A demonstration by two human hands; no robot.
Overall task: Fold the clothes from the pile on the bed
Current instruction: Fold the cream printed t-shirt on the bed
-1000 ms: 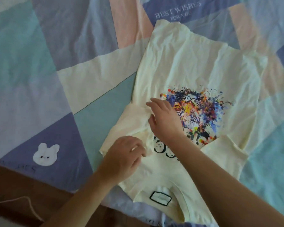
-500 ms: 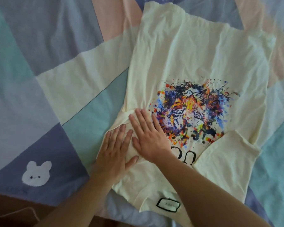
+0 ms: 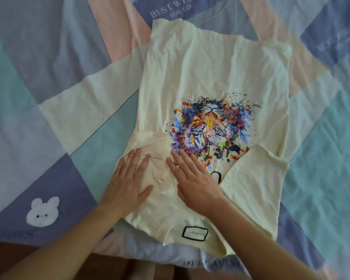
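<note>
A pale yellow T-shirt lies spread face up on the bed, its collar end nearest the person and its hem pointing away. A bright, paint-splash tiger face is printed across the chest, and a small black-edged label shows inside the neck. One sleeve is folded in over the body on the person's left side; the other sleeve lies out flat on the right. The left hand rests palm down on the folded sleeve with its fingers spread, holding nothing. The right hand lies flat just beside it, fingers together and reaching the edge of the print, also holding nothing. Under the shirt is a patchwork bedcover in soft blocks of teal, lilac, pink and cream, creased in places, with a white bunny face stitched on a purple patch and "BEST WISHES" lettering near the far edge. At the near edge a strip of brown floor shows below the cover.
</note>
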